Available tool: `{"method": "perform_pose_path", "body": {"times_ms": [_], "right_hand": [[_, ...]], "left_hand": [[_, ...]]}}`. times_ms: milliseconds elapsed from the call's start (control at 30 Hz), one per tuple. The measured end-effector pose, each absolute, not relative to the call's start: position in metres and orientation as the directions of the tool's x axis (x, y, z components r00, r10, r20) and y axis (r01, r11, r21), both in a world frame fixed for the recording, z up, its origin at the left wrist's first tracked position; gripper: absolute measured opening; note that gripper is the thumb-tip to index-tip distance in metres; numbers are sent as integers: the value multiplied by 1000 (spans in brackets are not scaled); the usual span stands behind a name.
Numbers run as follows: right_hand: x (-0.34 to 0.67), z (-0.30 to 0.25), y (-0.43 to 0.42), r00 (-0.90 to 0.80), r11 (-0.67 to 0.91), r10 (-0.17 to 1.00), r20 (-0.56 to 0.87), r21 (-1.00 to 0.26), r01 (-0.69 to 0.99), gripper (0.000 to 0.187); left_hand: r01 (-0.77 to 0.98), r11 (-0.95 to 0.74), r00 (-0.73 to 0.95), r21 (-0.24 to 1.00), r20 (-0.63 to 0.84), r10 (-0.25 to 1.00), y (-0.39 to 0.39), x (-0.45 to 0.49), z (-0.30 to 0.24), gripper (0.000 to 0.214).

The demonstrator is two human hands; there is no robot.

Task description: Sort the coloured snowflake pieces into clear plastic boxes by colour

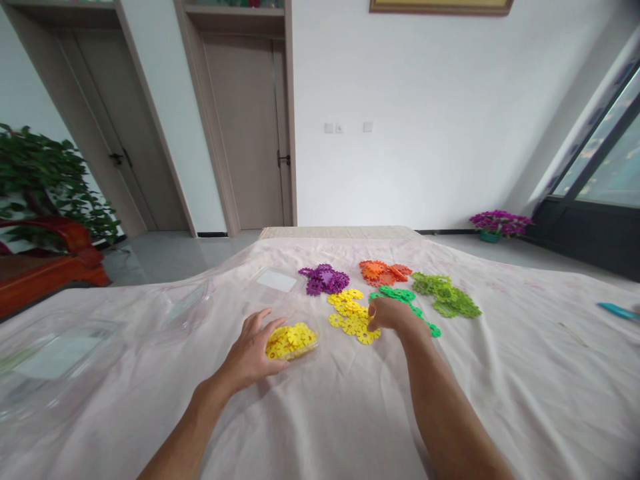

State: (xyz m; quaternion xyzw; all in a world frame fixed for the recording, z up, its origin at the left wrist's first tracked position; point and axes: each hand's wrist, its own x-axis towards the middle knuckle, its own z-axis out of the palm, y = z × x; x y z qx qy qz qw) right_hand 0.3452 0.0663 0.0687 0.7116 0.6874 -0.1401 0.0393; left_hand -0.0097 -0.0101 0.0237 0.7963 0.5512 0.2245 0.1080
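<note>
My left hand [257,343] is wrapped around the left side of a clear plastic box [305,352] holding a heap of yellow snowflake discs [293,339]. To its right, loose yellow snowflake discs [353,320] lie spread on the cloth. My right hand [393,313] reaches down at the right edge of that pile, fingers curled together with a yellow disc showing at their tips. Green snowflake discs [397,293] lie just behind and beside this hand, which partly covers them.
Purple discs [325,279], orange-red discs [383,272] and light green discs [447,295] form piles farther back. Clear plastic containers [183,307] stand on the left of the cloth-covered table [350,420], one more [275,280] behind the box. A blue object [617,311] lies far right.
</note>
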Motion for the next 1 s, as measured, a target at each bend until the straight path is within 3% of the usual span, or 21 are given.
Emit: {"method": "perform_pose_path", "body": {"times_ms": [267, 467, 600, 767, 900, 1000], "right_hand": [[334, 70, 58, -13, -27, 947, -321, -122, 992, 47], [345, 58, 69, -125, 27, 922, -367, -260, 965, 48], [346, 56, 72, -229, 75, 882, -413, -355, 932, 34], [332, 68, 67, -323, 219, 936, -140, -487, 846, 10], [303, 73, 63, -302, 294, 948, 104, -652, 699, 13], [275, 69, 58, -319, 289, 939, 131, -802, 523, 14]], "left_hand": [[828, -379, 299, 413, 246, 922, -10, -10, 23, 76], [838, -369, 296, 402, 233, 926, -10, -8, 25, 76], [838, -360, 289, 409, 226, 930, -10, -8, 25, 77], [839, -355, 287, 412, 217, 933, -11, -9, 26, 79], [837, -362, 290, 411, 228, 929, -10, -9, 25, 79], [831, -372, 295, 413, 239, 925, -10, -9, 24, 79]]}}
